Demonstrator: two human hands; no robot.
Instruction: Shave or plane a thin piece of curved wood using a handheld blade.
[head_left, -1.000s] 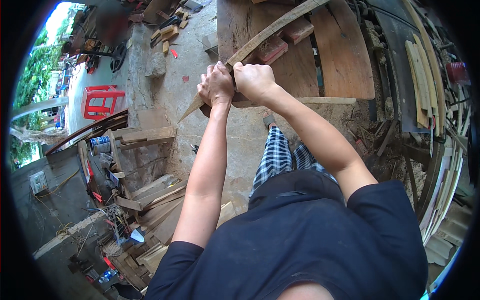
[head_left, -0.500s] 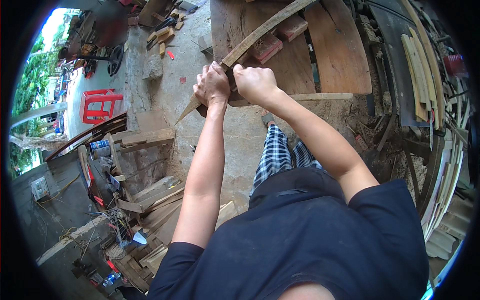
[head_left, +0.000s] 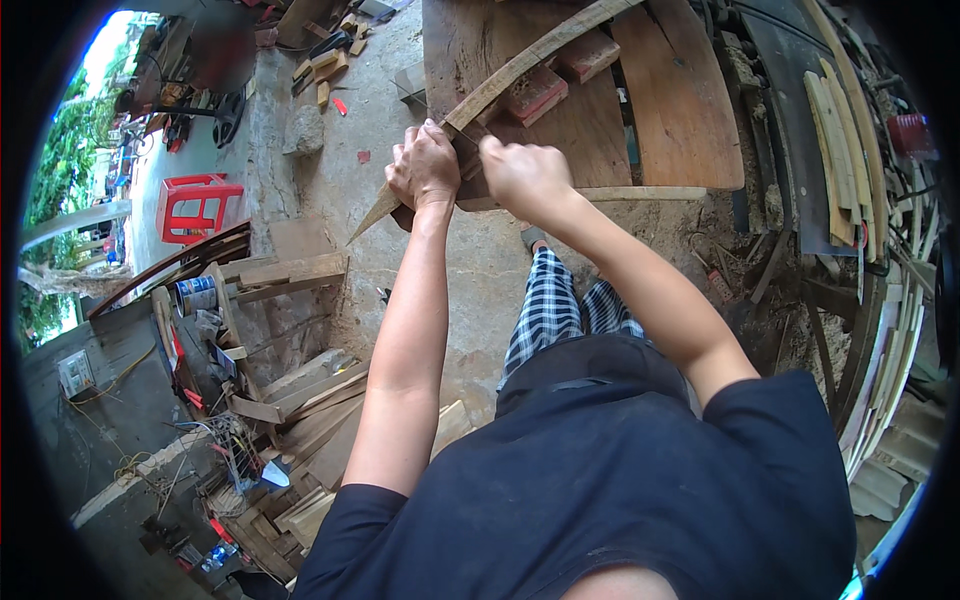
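- Near the bottom of the frame, the person's dark shirt and checked trousers (head_left: 555,310) fill the lower middle; both bare forearms rise from there toward the upper middle.
- Just above, the left hand (head_left: 425,165) is clenched around a long curved wooden strip (head_left: 510,75), close to its pointed lower end, which juts toward the left over the concrete floor (head_left: 490,270).
- The right hand (head_left: 525,175) is closed too, just beside the left and against the same strip; whether it grasps the strip itself or a small tool on it I cannot tell.
- The strip runs from the hands diagonally to the upper right, across a wooden board top (head_left: 560,130) where two reddish bricks (head_left: 560,75) lie beside it.
- Likely risks: with both fists so close together, a slip could drive one hand into the other or onto the sharp tip; a rough edge could leave splinters in bare palms.
- Farther off, offcuts (head_left: 300,390) heaped at lower left and slats (head_left: 850,130) stacked at right could trip a backward step.
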